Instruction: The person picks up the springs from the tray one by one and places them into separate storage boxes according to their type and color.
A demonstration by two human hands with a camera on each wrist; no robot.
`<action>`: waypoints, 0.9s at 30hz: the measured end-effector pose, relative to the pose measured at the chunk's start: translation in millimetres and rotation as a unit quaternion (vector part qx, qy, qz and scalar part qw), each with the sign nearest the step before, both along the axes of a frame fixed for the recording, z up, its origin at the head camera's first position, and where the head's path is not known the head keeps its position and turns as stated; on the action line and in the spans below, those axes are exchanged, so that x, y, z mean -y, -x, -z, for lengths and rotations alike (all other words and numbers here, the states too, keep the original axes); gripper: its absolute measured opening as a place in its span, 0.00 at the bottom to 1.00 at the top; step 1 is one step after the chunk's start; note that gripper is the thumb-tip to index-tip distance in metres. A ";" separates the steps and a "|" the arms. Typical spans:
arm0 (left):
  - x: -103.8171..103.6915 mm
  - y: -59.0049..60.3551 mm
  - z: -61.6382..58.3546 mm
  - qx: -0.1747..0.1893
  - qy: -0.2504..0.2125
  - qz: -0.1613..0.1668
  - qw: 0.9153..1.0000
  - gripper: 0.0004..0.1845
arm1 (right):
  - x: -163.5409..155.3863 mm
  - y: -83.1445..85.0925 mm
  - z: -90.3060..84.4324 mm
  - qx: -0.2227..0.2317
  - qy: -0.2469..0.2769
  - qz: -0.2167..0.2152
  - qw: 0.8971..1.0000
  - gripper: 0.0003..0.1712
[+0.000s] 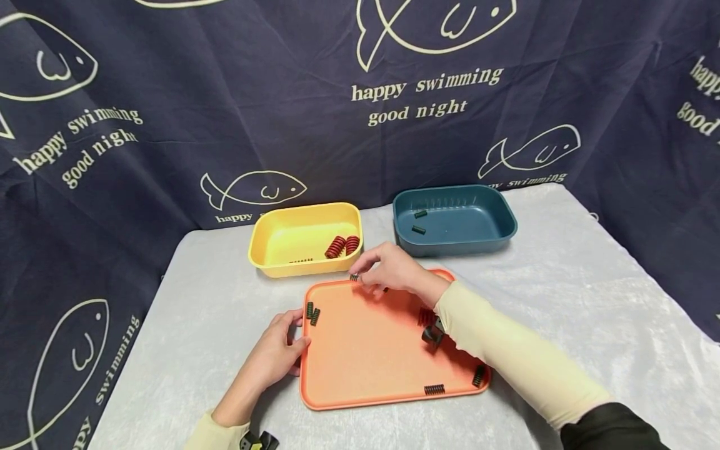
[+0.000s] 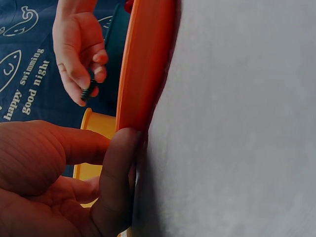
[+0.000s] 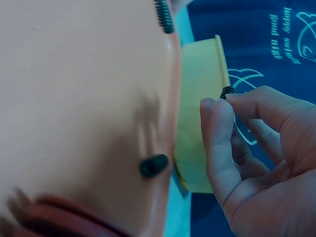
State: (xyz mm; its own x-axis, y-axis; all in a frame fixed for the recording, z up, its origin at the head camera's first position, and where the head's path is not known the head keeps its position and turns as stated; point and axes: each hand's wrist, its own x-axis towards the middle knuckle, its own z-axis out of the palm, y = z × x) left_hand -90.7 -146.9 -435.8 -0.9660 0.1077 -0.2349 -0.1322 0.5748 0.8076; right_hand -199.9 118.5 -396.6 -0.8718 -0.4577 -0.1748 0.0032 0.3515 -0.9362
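My right hand (image 1: pixel 390 269) pinches a small dark coil spring (image 3: pixel 227 92) between thumb and fingertips, above the far edge of the orange tray (image 1: pixel 365 356). At the tray's left side, my left hand (image 1: pixel 275 350) grips the rim. Two dark green springs (image 1: pixel 312 314) lie in the tray's far left corner. Beneath the right hand lies another dark green spring (image 3: pixel 154 166). A red spring (image 1: pixel 425 317) is partly hidden by the right wrist. Along the near side are a black spring (image 1: pixel 434 389) and a dark green spring (image 1: pixel 479 375) in the corner.
Behind the tray stands a yellow bin (image 1: pixel 270 250) with two large red springs (image 1: pixel 343 246) inside. To its right, a blue bin (image 1: pixel 455 247) contains two dark green springs (image 1: pixel 419 222). A pale cloth (image 1: pixel 562 281) covers the table, and a dark printed curtain (image 1: pixel 315 112) hangs behind.
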 end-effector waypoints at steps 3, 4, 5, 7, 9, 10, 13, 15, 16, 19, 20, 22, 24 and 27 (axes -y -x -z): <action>-0.1 0.3 -1.3 -0.003 -0.003 0.001 1.000 0.27 | -6.3 4.7 -7.2 0.000 0.011 0.008 1.000 0.13; -0.1 0.2 -1.7 -0.003 -0.005 0.001 1.000 0.27 | -8.9 6.7 -9.8 -0.006 0.008 0.013 1.000 0.13; -0.1 -0.1 -1.9 -0.003 -0.006 0.001 1.000 0.27 | -11.9 8.5 -13.1 -0.015 0.005 0.015 1.000 0.12; -0.2 -0.6 -2.5 -0.003 -0.009 0.003 1.000 0.26 | -18.0 12.5 -19.9 -0.028 -0.002 0.024 0.999 0.12; -0.1 -1.4 -2.8 -0.004 -0.011 0.004 1.000 0.26 | -25.6 16.7 -27.5 -0.040 -0.010 0.032 0.999 0.12; 0.0 -1.5 -2.7 -0.003 -0.011 0.003 1.000 0.26 | -29.9 19.4 -30.8 -0.050 -0.014 0.034 0.998 0.12; -0.1 -2.2 -2.5 0.000 -0.009 0.002 1.000 0.26 | -44.4 27.2 -39.7 -0.056 -0.015 0.053 0.997 0.13; -0.2 -2.6 -1.2 0.003 -0.007 0.001 1.000 0.27 | -55.5 33.0 -42.6 -0.060 -0.016 0.071 0.996 0.13; -0.3 -2.8 -1.0 0.004 -0.006 0.002 1.000 0.27 | -61.7 36.2 -43.3 -0.057 -0.016 0.083 0.995 0.13; -0.1 -3.1 -0.3 0.005 -0.003 0.004 1.000 0.28 | -80.5 45.8 -41.4 -0.045 -0.018 0.117 0.992 0.14; 0.1 -3.2 -0.2 0.005 -0.003 0.004 1.000 0.28 | -86.9 49.5 -39.1 -0.040 -0.018 0.127 0.991 0.15; 0.3 -3.1 -0.6 0.004 -0.003 0.003 1.000 0.28 | -98.8 55.9 -33.7 -0.027 -0.014 0.144 0.989 0.15; 0.7 -2.9 -0.9 0.003 -0.003 0.003 1.000 0.28 | -109.2 61.4 -28.1 -0.019 -0.011 0.159 0.987 0.16; 0.4 -1.7 -1.0 -0.001 -0.005 0.003 1.000 0.27 | -122.2 67.7 -20.9 -0.012 -0.010 0.178 0.984 0.16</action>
